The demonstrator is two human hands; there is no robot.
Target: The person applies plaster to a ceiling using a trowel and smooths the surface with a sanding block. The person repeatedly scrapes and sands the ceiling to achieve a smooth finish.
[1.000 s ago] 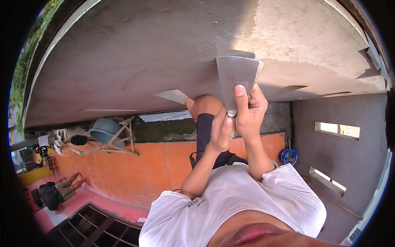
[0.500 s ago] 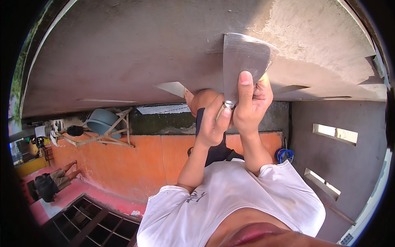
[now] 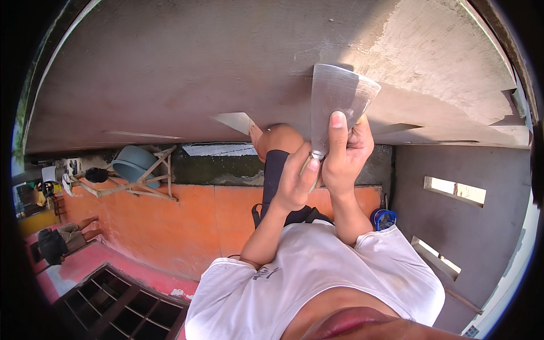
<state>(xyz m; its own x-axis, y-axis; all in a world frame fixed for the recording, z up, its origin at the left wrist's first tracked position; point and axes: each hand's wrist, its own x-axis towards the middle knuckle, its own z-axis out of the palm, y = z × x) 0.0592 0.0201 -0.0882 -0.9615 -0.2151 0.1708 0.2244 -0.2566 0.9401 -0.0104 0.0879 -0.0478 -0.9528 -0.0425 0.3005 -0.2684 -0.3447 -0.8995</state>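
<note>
left hand (image 3: pixel 296 180) wrapped round the handle of a metal scraper (image 3: pixel 339 92); right hand (image 3: pixel 343 161) gripping the lower blade, thumb flat on its face. blade points away from the wearer, before the grey wall (image 3: pixel 170 73), near the edge of its sunlit patch (image 3: pixel 447 68); blade-to-wall contact cannot be judged from this angle.

Loose white short-sleeved shirt (image 3: pixel 317 266), dark marking (image 3: pixel 265 273) near the left sleeve (image 3: pixel 218 283), dark legwear (image 3: pixel 274 175).
</note>
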